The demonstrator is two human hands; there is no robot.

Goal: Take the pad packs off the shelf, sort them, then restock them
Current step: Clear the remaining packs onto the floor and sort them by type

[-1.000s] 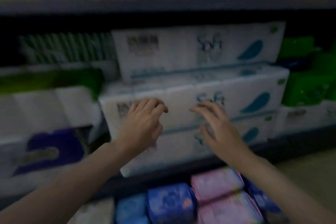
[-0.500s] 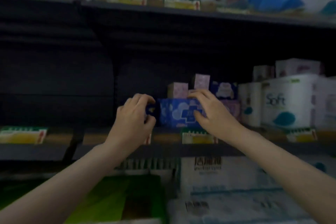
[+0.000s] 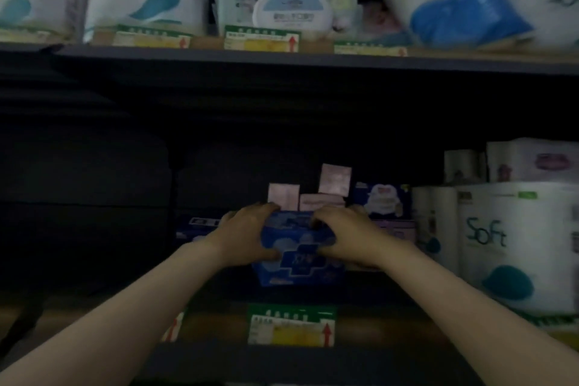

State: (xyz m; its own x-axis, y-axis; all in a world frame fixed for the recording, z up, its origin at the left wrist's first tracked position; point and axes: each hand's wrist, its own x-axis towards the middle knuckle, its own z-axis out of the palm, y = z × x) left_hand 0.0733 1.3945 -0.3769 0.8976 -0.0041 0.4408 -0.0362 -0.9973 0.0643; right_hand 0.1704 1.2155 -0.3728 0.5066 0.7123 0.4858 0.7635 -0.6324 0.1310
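Both hands, the left hand [image 3: 242,236] and the right hand [image 3: 346,236], grip one blue pad pack [image 3: 299,255] between their fingers, just above the shelf [image 3: 94,320]. Pink packs [image 3: 313,194] remain directly behind the fingers. Removal appears barely begun; sorting and restocking remain outstanding.

Blue pad pack [image 3: 299,255], white cross print, tilted at shelf [image 3: 369,327] front; pink pad packs [image 3: 316,194] stand behind.
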